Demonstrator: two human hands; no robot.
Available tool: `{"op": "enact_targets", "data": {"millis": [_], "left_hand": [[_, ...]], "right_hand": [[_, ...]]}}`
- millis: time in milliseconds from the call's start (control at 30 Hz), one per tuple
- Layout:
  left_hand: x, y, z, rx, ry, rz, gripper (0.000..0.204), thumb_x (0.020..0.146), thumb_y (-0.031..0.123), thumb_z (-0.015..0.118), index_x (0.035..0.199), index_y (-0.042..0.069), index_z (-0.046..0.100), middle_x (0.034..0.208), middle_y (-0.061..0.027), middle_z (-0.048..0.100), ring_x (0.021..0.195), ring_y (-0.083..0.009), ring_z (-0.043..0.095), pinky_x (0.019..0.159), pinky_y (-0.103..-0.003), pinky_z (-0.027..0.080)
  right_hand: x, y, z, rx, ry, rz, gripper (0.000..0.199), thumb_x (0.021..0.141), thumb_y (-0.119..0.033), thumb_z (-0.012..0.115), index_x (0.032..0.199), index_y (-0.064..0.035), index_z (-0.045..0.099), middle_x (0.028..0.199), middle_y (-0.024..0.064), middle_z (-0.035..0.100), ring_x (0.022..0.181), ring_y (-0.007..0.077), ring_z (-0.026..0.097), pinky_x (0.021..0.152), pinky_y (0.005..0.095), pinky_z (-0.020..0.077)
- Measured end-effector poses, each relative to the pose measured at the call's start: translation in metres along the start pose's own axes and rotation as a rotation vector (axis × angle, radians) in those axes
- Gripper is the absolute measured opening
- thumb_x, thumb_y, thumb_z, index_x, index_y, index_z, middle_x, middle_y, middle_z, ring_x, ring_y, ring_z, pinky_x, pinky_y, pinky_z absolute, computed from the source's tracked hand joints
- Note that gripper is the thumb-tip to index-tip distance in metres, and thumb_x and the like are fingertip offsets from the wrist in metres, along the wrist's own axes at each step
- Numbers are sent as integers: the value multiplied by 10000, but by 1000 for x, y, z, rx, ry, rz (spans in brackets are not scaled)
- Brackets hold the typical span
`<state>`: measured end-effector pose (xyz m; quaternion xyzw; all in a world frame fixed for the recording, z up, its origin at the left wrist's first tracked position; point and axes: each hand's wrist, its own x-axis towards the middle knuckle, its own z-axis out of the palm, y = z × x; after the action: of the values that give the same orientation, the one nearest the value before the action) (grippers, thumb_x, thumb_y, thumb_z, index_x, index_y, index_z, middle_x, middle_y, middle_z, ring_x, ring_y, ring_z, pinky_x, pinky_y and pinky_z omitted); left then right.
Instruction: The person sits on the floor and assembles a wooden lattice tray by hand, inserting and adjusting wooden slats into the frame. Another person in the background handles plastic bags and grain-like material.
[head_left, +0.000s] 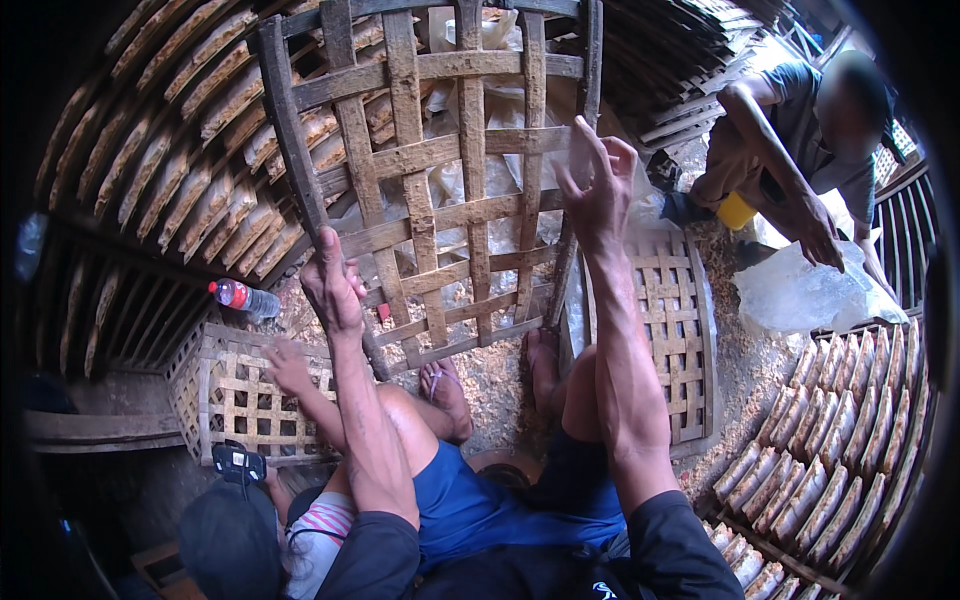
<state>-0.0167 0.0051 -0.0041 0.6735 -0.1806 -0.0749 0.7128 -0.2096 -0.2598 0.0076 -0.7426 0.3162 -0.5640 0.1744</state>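
Note:
A worn woven bamboo tray (470, 165) with dark side rails stands tilted up before me, its lower edge near my feet. My left hand (335, 285) is closed around its left rail, thumb pointing up along the wood. Near the right rail, my right hand (602, 190) is raised with thumb and index finger apart and the other fingers partly bent. Part of that rail is hidden behind this hand. Clear plastic sheeting (505, 185) shows through the gaps in the weave.
More lattice trays (675, 335) lie at right, another tray (262, 400) at left. A red-capped bottle (246, 298) lies beside racks of pale slabs (215, 205). A co-worker (790, 150) handles a plastic sheet (815, 290). Someone in a dark cap (232, 540) sits close at my left.

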Motion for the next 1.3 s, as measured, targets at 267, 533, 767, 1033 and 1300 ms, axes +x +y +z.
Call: {"op": "enact_targets", "data": {"millis": [267,533,767,1033,1300], "left_hand": [[-3,7,2,-17,36,-36,553,961,618,637,893,73,579,646,15,473,462,-36,433,367,-190,333],[-3,10,6,22,66,-6,620,943,651,638,709,84,541,539,23,447,414,-52,430,373,-210,335],[-2,12,8,18,56,-37,625,943,657,635,692,92,537,526,28,441,409,-55,431,381,-219,341],[-2,4,7,90,24,32,638,947,655,631,679,83,545,521,30,458,410,-54,439,396,-224,337],[1,7,2,4,46,-4,575,962,626,630,810,73,579,566,40,428,433,-37,416,373,-188,316]], "right_hand": [[-5,17,6,52,-10,-85,159,832,-117,839,946,-85,732,1189,115,606,921,230,712,796,358,607],[-9,10,15,-50,-45,-29,204,816,-122,841,937,-71,685,1208,129,551,949,256,701,806,385,599],[-5,13,12,-101,-37,-57,231,829,-144,809,986,-74,655,1168,148,579,992,295,664,797,401,585],[-10,13,25,-162,57,-46,208,844,-101,779,986,-62,631,1121,122,606,983,309,671,784,433,582],[-1,18,8,-58,-23,-42,117,950,-90,691,1008,7,660,1117,167,663,897,315,702,785,388,600]]}}
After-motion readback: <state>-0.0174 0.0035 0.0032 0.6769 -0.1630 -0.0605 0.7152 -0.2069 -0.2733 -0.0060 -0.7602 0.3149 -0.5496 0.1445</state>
